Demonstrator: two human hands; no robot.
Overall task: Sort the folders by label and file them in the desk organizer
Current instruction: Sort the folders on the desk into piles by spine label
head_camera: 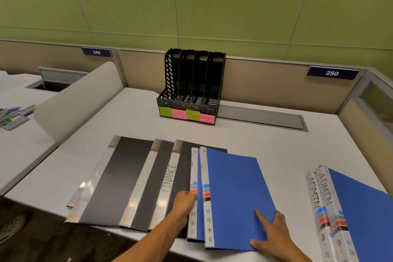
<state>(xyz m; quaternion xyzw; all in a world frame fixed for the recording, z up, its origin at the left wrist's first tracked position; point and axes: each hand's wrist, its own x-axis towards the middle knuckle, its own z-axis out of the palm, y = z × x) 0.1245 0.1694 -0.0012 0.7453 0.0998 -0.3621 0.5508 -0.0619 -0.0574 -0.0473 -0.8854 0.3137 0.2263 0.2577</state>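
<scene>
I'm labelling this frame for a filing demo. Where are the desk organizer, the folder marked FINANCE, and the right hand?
desk organizer (170, 74): head view, on its perforated left side wall.
FINANCE folder (170, 177): head view, on its lettered spine strip.
right hand (271, 231): head view, on the back of the hand.

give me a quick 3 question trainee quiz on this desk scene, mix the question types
1. True or false: the desk organizer already holds a folder.
2. Multiple choice: the word on the spine of the black folder beside the left hand is A) ADMIN B) FINANCE C) SALES.
3. Fill in: the right hand rests on a ____ coloured folder.

Key: 1 false, its slots are empty. 2 B. 3 blue.
</scene>
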